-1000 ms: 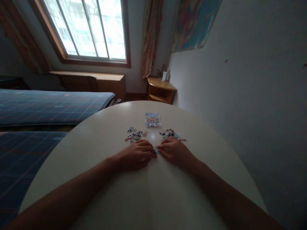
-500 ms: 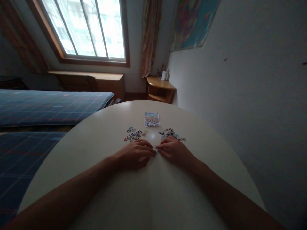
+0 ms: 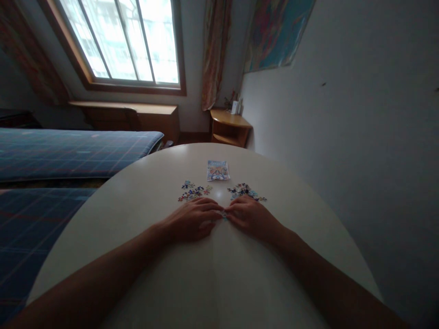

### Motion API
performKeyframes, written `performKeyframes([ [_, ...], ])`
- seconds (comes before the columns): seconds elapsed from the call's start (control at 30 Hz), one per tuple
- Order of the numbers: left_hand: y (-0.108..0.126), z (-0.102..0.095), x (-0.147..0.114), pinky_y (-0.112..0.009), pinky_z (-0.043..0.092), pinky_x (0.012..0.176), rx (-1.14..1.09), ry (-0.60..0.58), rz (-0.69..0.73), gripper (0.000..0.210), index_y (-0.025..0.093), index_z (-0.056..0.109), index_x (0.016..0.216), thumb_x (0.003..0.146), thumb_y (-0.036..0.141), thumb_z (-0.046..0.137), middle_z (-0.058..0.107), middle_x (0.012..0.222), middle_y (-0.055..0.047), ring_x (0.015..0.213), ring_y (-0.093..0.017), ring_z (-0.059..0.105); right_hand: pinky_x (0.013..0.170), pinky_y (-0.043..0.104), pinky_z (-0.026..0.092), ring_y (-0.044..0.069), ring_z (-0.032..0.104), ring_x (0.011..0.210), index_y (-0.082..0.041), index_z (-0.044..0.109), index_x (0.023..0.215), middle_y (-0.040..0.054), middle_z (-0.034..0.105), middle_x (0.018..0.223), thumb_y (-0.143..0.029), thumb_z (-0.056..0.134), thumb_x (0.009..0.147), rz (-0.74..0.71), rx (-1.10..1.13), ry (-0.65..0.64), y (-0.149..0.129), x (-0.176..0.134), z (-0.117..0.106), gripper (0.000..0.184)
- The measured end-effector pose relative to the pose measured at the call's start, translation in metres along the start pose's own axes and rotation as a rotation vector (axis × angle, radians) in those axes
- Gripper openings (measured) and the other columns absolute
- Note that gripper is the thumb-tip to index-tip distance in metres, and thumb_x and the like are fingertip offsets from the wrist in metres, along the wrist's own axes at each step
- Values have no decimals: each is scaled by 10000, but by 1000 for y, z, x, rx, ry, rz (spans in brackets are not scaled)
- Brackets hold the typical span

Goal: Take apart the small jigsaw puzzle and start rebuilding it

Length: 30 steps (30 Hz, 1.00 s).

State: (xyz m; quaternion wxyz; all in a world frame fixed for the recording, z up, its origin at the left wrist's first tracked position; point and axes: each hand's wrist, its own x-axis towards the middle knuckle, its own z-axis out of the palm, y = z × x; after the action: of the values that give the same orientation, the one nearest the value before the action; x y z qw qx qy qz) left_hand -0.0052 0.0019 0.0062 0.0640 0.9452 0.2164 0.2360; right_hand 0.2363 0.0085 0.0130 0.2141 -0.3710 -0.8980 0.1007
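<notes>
My left hand point(image 3: 197, 219) and my right hand point(image 3: 252, 217) meet at the middle of the white round table point(image 3: 212, 283). Between their fingertips shows a small bit of light blue jigsaw puzzle pieces point(image 3: 224, 217), mostly covered by the fingers. The right thumb and fingers are pinched on these pieces. The left fingers reach to the same pieces from the other side and press there. One loose pile of puzzle pieces point(image 3: 192, 192) lies just beyond the left hand. Another pile of puzzle pieces point(image 3: 244, 190) lies beyond the right hand, whose knuckles hide its near edge.
A printed picture sheet point(image 3: 218, 170) lies flat past the two piles. Left of the table is a bed with a blue plaid mattress point(image 3: 68, 153). A wooden corner shelf point(image 3: 229, 119) stands behind the table, and a white wall point(image 3: 325, 151) rises on the right.
My left fingers have moved slightly up and to the right, closing the gap to the right fingertips and covering more of the puzzle pieces. The right hand has hardly moved.
</notes>
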Motion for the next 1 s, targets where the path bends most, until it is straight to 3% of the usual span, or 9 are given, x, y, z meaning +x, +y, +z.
performKeyframes([
  [0.27, 1, -1, 0, -411, 450, 1047, -17, -48, -40, 345, 240, 625, 1194, 856, 181, 589, 663, 1227, -45, 1150, -216, 577, 875, 342, 486, 211, 635, 944, -213, 720, 846, 57, 703, 928, -218, 702, 829, 28, -23, -7, -1, -2, -11, 26],
  [1.0, 1, -4, 1, -429, 413, 1058, -14, -85, -21, 350, 283, 632, 1212, 871, 216, 598, 645, 1256, -38, 1146, -224, 570, 829, 349, 450, 219, 610, 894, -174, 679, 873, 70, 676, 894, -165, 616, 857, 82, -68, -66, -9, -1, -5, 66],
])
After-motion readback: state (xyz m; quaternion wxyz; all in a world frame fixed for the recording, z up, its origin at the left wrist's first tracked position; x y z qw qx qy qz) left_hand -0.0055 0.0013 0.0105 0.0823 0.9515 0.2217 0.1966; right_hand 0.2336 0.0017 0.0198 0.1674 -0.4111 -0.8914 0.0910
